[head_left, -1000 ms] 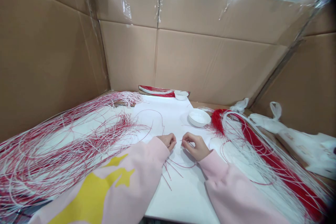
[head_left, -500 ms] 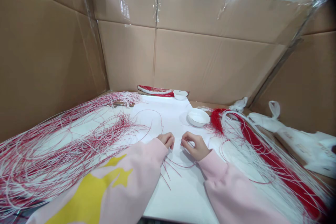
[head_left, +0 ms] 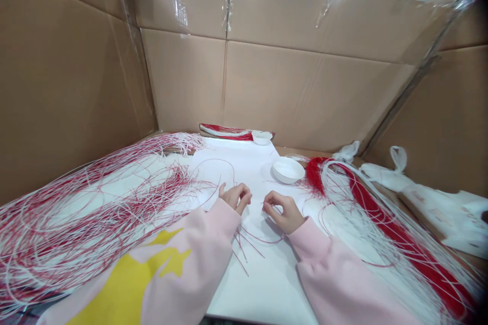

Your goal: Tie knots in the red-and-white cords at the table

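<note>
My left hand [head_left: 235, 197] is held over the white work surface with thumb and forefinger pinched together and the little finger lifted away. Facing it, my right hand [head_left: 282, 210] has thumb and forefinger curled into a ring, their tips pressed together. The hands are a short gap apart. A thin red cord [head_left: 263, 240] curves on the near side, from below my left hand toward my right wrist, with loose ends fanning out under the left sleeve. Cord appears to be in both pinches, though the fingers hide most of it.
Red and white cords [head_left: 125, 223] cover the left side; a thick red and white hank [head_left: 396, 228] lies at right. A white bowl [head_left: 288, 170] stands beyond my right hand, a second bowl [head_left: 262, 137] farther back. Plastic bags [head_left: 389, 175] lie far right. Cardboard walls [head_left: 274, 71] enclose the area.
My left hand has shifted slightly to the left and up, its fingers more raised and the little finger now sticking out. My right hand and the cords have hardly moved.
</note>
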`<action>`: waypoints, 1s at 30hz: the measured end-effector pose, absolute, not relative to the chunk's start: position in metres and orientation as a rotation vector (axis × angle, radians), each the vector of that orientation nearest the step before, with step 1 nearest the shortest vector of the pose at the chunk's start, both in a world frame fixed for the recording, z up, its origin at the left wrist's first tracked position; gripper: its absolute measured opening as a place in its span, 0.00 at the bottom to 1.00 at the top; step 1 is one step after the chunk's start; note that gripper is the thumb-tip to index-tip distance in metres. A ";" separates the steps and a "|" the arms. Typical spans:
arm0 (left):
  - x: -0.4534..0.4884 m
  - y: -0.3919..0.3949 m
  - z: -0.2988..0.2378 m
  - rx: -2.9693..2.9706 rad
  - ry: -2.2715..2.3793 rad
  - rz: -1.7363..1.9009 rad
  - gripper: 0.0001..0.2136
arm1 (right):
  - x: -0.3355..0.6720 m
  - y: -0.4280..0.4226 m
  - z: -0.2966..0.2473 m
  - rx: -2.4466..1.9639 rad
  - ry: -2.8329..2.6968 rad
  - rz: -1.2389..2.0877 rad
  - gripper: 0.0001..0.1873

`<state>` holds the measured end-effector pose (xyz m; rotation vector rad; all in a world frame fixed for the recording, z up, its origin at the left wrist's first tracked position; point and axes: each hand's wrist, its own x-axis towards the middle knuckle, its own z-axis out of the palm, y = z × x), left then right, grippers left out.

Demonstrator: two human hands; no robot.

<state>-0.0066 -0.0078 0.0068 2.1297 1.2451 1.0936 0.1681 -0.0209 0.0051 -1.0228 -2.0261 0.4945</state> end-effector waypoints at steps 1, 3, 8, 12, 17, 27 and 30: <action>-0.007 -0.008 0.007 2.127 1.196 1.138 0.09 | 0.168 -0.021 0.005 -1.021 -2.024 0.493 0.04; -0.008 -0.007 0.007 2.090 1.042 1.225 0.09 | 0.167 -0.022 0.006 -1.018 -2.019 0.485 0.04; -0.005 -0.003 -0.001 1.886 0.778 1.244 0.09 | 0.165 -0.028 0.012 -1.010 -1.991 0.417 0.04; 0.001 0.001 -0.009 1.676 0.763 1.168 0.10 | 0.162 -0.032 0.015 -0.989 -1.955 0.368 0.04; 0.004 0.002 -0.009 1.450 0.751 1.038 0.17 | 0.159 -0.036 0.017 -0.975 -1.959 0.307 0.05; 0.003 -0.003 0.000 1.312 0.727 0.976 0.19 | 0.155 -0.040 0.021 -0.923 -1.970 0.335 0.05; 0.003 -0.002 -0.001 1.307 0.707 0.980 0.18 | 0.155 -0.040 0.020 -0.919 -1.975 0.343 0.05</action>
